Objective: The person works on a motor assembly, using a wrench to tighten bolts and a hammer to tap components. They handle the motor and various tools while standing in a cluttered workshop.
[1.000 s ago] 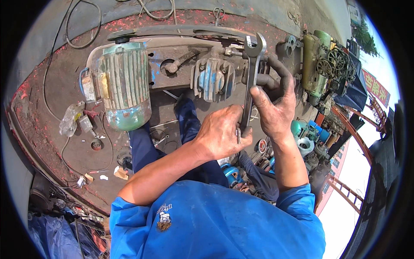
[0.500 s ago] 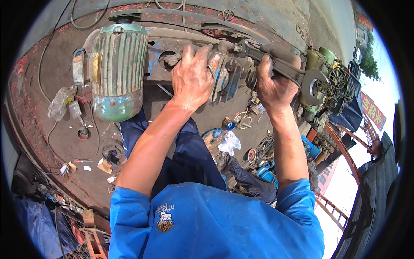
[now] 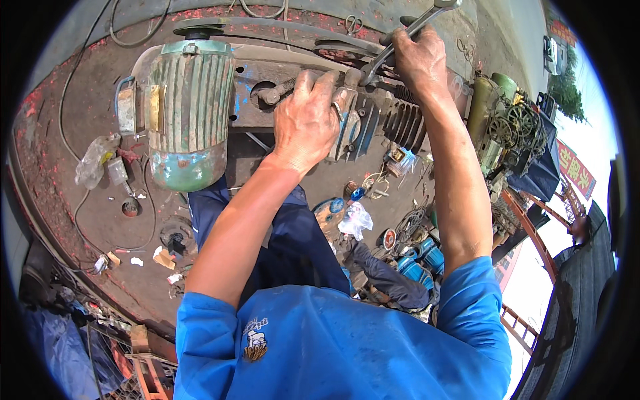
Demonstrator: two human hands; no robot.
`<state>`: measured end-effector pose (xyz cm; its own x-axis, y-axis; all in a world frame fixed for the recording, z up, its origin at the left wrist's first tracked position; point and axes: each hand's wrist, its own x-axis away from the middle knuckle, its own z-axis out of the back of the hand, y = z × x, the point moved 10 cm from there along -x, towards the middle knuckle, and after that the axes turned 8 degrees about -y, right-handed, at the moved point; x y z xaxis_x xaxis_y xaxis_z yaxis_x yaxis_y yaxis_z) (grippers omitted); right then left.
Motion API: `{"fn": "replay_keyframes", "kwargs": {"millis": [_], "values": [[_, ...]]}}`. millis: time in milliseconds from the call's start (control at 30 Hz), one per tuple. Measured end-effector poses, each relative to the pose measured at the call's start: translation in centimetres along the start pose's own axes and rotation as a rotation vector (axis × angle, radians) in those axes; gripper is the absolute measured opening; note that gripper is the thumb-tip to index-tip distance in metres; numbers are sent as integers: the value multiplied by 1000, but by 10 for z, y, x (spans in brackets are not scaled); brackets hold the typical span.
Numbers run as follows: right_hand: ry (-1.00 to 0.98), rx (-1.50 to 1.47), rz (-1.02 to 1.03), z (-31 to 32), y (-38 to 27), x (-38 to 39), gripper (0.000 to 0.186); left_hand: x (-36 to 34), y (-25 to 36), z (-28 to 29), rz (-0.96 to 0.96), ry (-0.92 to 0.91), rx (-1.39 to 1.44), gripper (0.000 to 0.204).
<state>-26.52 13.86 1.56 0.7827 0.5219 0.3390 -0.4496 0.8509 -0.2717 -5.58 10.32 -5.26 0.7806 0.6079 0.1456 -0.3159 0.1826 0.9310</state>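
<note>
My right hand (image 3: 421,61) is closed round the shank of a large open-ended wrench (image 3: 415,28). Its near end sits at a metal fitting (image 3: 351,79) on top of the finned compressor pump (image 3: 360,127), while the other end points up and away to the right. My left hand (image 3: 305,123) lies over the machine just left of that fitting, fingers curled down; what they grip is hidden. A metal pipe piece (image 3: 272,95) pokes out left of this hand. Farther left stands a green ribbed electric motor (image 3: 190,100) on the same metal base.
A belt (image 3: 267,25) runs behind, from the motor pulley (image 3: 199,31) to a large wheel. Cables, plastic bags (image 3: 357,220) and scraps litter the ground around my legs. At the right are an old green engine (image 3: 510,123) and blue motor parts (image 3: 417,267).
My right hand has swung the wrench's free end up and away from me, its near end staying at the fitting. The left hand keeps nearly the same place on the machine.
</note>
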Motion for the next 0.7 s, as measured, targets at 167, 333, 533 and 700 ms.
{"fn": "replay_keyframes", "kwargs": {"millis": [167,333,533,700], "values": [[105,-151,432,9,-33,65,35,5,30,18,-57,0,177,58],[195,-402,420,37,-30,84,27,3,50,17,-67,-15,267,61],[-159,-600,167,30,-27,97,50,19,70,-36,42,-409,639,32],[74,56,709,48,-32,129,49,50,76,-42,285,-517,638,34]]}}
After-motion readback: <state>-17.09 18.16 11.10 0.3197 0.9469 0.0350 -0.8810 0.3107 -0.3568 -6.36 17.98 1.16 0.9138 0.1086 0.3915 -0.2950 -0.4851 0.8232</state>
